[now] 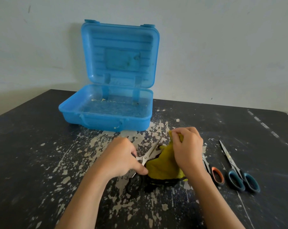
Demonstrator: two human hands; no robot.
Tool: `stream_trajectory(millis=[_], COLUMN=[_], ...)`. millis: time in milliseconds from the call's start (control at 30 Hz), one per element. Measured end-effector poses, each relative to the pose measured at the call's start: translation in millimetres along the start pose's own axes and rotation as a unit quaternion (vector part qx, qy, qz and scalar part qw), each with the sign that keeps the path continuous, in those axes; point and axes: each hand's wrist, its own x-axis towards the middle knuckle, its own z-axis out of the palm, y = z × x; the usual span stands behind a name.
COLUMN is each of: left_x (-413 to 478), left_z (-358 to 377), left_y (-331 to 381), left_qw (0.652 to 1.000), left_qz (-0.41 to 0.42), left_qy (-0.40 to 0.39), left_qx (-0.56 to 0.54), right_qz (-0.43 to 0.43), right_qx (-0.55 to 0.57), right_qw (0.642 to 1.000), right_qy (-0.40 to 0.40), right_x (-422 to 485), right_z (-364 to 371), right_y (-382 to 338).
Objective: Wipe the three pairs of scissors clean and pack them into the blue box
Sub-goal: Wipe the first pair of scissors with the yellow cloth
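Left grip (123, 159) clasps the black-handled scissors (146, 158); right grip (187, 149) pinches the yellow cloth (163, 166), which parted blades could snag.

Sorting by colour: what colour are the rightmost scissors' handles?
Teal and dark grey on the rightmost scissors; the head view shows it.

The blue box (103, 123), at eleven o'clock from the cloth (163, 166), is a bright, translucent sky blue. Its lid is ribbed with horizontal bars and its floor is flecked with pale yellowish bits. The table (32, 146) is black, mottled with beige chipped patches. The cloth is mustard yellow with a black edge. The black-handled scissors (148, 156) have silvery blades. At three o'clock of the cloth lie the orange-lined scissors (217, 175), with a black loop, and the teal-handled scissors (235, 179). The wall (222, 47) is off-white.
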Motion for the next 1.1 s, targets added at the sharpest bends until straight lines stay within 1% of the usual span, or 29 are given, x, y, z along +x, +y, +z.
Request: stream_trajectory(millis=[33, 67, 167, 233, 333, 400, 567, 700, 833, 933, 967, 1000, 1100], left_x=[1, 1, 0, 0, 1, 3, 6, 10, 12, 12, 11, 10, 8], left_z=[0, 0, 0, 1, 3, 4, 9, 12, 13, 11, 10, 9, 6], left_y=[-1, -2, -3, -2, 0, 0, 1, 0, -2, -2, -2, -2, -1], left_qw=[1.000, 1.000, 0.999, 0.999, 0.998, 0.997, 0.995, 0.990, 0.988, 0.986, 0.986, 0.987, 0.991], left_qz=[-0.001, -0.001, 0.006, 0.011, 0.008, 0.002, -0.023, -0.047, -0.050, -0.057, -0.057, -0.056, -0.058], left_qy=[0.006, 0.012, 0.020, 0.014, 0.011, 0.020, 0.064, 0.110, 0.124, 0.133, 0.133, 0.131, 0.110], left_qx=[-0.005, -0.010, -0.027, -0.033, -0.056, -0.070, -0.074, -0.069, -0.078, -0.080, -0.076, -0.073, -0.057], right_qz=[-0.014, -0.039, -0.113, -0.107, -0.061, -0.049, -0.078, -0.089, -0.096, -0.099, -0.097, -0.094, -0.101], right_qx=[0.018, 0.030, 0.025, 0.000, -0.013, -0.002, -0.001, 0.014, 0.018, 0.037, 0.043, 0.052, 0.088], right_qw=[1.000, 0.999, 0.992, 0.993, 0.998, 0.998, 0.995, 0.991, 0.987, 0.975, 0.973, 0.976, 0.989], right_qy=[0.017, 0.015, -0.042, -0.043, 0.006, 0.026, -0.062, -0.094, -0.128, -0.194, -0.203, -0.189, -0.061], right_x=[-2, -6, -16, -16, -13, -14, -27, -29, -30, -29, -28, -26, -21], right_z=[-2, -2, 5, 8, 2, -1, 10, 12, 7, 5, 4, 3, 4], right_y=[-4, -9, -17, -14, -8, -10, -22, -24, -23, -23, -23, -23, -22])
